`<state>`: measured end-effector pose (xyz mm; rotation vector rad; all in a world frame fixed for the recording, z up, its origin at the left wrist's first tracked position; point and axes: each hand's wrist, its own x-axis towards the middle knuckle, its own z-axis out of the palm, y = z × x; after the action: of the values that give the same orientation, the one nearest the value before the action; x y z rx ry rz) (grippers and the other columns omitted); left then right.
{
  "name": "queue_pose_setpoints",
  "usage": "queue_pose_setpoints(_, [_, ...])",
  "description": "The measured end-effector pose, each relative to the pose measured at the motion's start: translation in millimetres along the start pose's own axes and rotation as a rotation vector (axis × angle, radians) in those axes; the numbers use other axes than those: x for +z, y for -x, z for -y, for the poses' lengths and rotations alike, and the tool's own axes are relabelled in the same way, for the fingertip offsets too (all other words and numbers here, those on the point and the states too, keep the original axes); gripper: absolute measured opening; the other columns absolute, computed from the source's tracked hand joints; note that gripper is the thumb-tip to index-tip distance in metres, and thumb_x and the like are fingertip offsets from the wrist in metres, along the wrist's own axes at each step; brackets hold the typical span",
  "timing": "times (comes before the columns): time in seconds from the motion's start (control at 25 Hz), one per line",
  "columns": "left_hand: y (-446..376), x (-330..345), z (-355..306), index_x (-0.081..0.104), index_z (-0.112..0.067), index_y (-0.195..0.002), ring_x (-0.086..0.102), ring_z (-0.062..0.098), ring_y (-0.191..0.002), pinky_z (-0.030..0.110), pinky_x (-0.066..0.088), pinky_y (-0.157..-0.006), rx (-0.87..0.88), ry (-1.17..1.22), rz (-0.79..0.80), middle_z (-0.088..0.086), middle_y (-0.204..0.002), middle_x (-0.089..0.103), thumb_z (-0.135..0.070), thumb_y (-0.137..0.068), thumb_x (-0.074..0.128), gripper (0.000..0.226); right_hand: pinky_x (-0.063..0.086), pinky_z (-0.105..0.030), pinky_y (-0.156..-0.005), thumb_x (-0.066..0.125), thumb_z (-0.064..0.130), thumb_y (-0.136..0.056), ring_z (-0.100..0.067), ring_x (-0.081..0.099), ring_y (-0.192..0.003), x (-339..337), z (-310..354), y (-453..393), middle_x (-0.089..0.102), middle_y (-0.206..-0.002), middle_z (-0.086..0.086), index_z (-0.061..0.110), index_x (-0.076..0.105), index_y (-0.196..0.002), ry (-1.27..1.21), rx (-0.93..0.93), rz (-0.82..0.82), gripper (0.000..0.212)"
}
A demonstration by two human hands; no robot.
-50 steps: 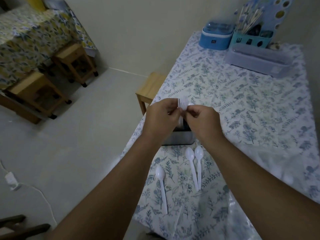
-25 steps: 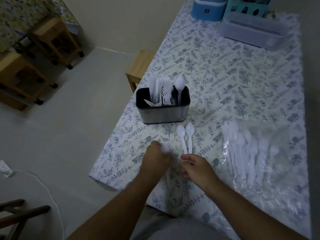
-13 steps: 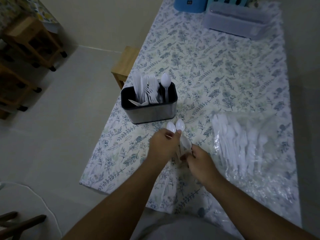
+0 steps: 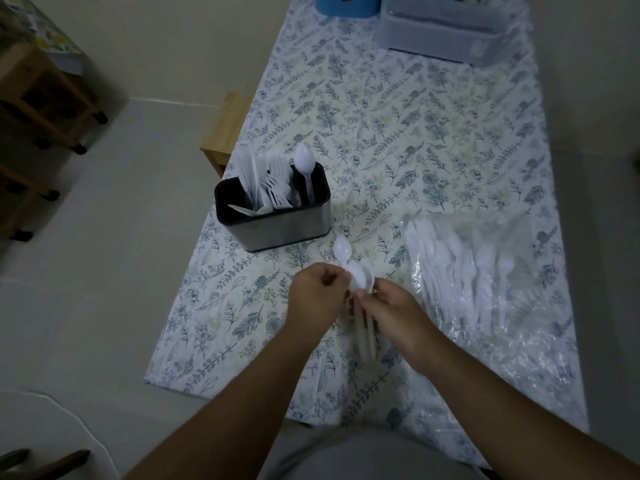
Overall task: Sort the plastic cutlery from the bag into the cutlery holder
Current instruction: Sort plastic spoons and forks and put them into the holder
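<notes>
Gathering spoons now: both hands meet over the near part of the worktop [image 4: 398, 140], the left hand [image 4: 317, 294] and right hand [image 4: 394, 311] each with fingers curled onto a small bunch of white plastic spoons [image 4: 356, 282], bowls pointing away, handles trailing back between the palms. The picture is a little blurred there, so the exact count is hard to call; one bowl pokes out clear in front of the rest. Just beyond sits the cutlery holder [image 4: 277, 226], a dark-rimmed metal box near the worktop's left edge, already partly stocked: knives standing in the left section, forks in the middle, and a lone spoon upright on the right. So the sort is well under way but, by my reading, far from over, because the clear bag [image 4: 485, 271] lying to the right holds plenty of white pieces in a flat heap. The cutlery itself looks thin, light and glossy, all one white, easy to bunch but likely slippery. This handful appears bound for that right-hand section.
</notes>
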<state>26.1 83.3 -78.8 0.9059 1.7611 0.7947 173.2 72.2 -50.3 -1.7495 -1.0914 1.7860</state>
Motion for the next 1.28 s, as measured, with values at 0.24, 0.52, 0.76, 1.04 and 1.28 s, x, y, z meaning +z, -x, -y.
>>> queue_pose_setpoints(0.24, [-27, 17, -18, 0.065, -0.009, -0.100, 0.065, 0.015, -0.074, 0.023, 0.045, -0.062, 0.046, -0.192, -0.175, 0.002, -0.083, 0.068, -0.028, -0.098, 0.060, 0.019, 0.052, -0.024, -0.055, 0.047, 0.016, -0.106, -0.015, 0.061, -0.066, -8, -7, 5, 0.074, -0.094, -0.008, 0.013, 0.065, -0.113, -0.003, 0.043, -0.110, 0.020])
queue_pose_setpoints(0.52, [-38, 21, -13, 0.073, -0.007, -0.092, 0.066, 0.017, -0.080, 0.020, 0.050, -0.068, -0.009, -0.241, -0.090, 0.000, -0.083, 0.070, -0.016, -0.095, 0.062, 0.014, 0.048, -0.028, -0.056, 0.048, 0.020, -0.106, -0.014, 0.060, -0.067, -26, -18, 10, 0.074, -0.097, -0.004, 0.026, 0.055, -0.134, -0.054, 0.056, -0.205, 0.030])
queue_pose_setpoints(0.76, [29, 23, -26, 0.065, -0.022, -0.089, 0.071, 0.009, -0.071, 0.016, 0.057, -0.064, 0.034, 0.002, -0.065, -0.004, -0.081, 0.073, -0.020, -0.087, 0.073, 0.009, 0.060, -0.037, -0.081, 0.040, 0.011, -0.105, -0.019, 0.075, -0.092, -4, 11, 16, 0.079, -0.102, -0.001, 0.035, 0.068, -0.122, -0.161, -0.019, -0.078, 0.040])
queue_pose_setpoints(1.04, [46, 1, -52, 0.073, -0.023, -0.091, 0.070, 0.006, -0.072, 0.025, 0.058, -0.063, 0.178, 0.052, -0.098, -0.006, -0.079, 0.073, -0.018, -0.098, 0.053, 0.021, 0.061, -0.042, -0.089, 0.058, 0.005, -0.100, -0.015, 0.076, -0.099, 14, 34, 18, 0.080, -0.107, 0.000, 0.033, 0.072, -0.121, -0.402, -0.108, -0.090, 0.037])
queue_pose_setpoints(1.28, [23, -52, -121, 0.068, -0.018, -0.123, 0.070, 0.000, -0.087, 0.018, 0.057, -0.075, 0.608, -0.011, -0.184, -0.014, -0.094, 0.073, -0.018, -0.101, 0.056, 0.025, 0.062, -0.034, -0.086, 0.070, 0.004, -0.092, -0.014, 0.077, -0.093, 19, 121, 2, 0.080, -0.095, -0.001, 0.029, 0.069, -0.125, -0.274, -0.486, -0.148, 0.041])
